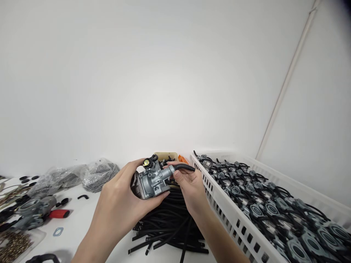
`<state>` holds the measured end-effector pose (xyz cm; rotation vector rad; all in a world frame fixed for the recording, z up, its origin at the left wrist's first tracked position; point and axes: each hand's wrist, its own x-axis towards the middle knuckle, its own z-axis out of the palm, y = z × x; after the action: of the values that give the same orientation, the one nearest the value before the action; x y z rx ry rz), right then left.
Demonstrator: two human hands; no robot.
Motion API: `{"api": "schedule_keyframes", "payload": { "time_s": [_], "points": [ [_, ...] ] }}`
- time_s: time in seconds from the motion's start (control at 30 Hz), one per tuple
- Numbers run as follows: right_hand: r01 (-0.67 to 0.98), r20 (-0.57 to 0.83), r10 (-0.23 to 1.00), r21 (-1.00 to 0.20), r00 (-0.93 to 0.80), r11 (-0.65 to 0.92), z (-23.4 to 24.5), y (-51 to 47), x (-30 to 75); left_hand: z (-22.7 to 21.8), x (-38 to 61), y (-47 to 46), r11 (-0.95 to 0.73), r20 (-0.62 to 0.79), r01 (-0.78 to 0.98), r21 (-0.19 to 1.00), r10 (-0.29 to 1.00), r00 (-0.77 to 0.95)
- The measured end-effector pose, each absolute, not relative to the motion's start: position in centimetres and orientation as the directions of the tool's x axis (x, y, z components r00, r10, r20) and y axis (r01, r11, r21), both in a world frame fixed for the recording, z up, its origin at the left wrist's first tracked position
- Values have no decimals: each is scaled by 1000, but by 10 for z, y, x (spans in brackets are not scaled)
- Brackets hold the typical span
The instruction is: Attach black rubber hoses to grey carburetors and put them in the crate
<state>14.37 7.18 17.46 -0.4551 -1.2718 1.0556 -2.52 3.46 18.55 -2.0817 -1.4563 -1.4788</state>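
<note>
My left hand is wrapped round a grey metal carburetor, thumb beneath it and fingers behind. A black fitting with a brass-coloured centre sits on its upper side. From the carburetor's right end sticks out a short curved black rubber tube. My right hand pinches at the joint between tube and metal, with its fingertips partly hidden behind them. Under both hands lies a pile of black rubber hoses on the white table.
On the right stands a white plastic crate holding rows of carburetors. A beige bin of small black parts is behind my hands. Leftward lie plastic-wrapped parts, a red-handled tool, a thin gasket and a tray of brass pieces.
</note>
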Motion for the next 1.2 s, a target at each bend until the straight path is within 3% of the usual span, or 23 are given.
{"api": "schedule_keyframes", "payload": {
  "time_s": [0.33, 0.63, 0.93, 1.2],
  "points": [
    [-344, 536, 843, -800, -42, 491, 175, 70, 144, 188, -21, 30, -484, 774, 779, 399, 633, -3],
    [-387, 482, 876, -801, 36, 457, 170, 74, 138, 185, -23, 32, -493, 809, 809, 320, 587, 38],
    [-499, 347, 938, -810, 18, 309, 169, 68, 128, 183, -21, 34, -514, 846, 833, 205, 522, 113],
    [-544, 345, 938, -791, -21, 279, 168, 67, 128, 182, -20, 33, -505, 795, 798, 330, 605, 54]
  ]
}}
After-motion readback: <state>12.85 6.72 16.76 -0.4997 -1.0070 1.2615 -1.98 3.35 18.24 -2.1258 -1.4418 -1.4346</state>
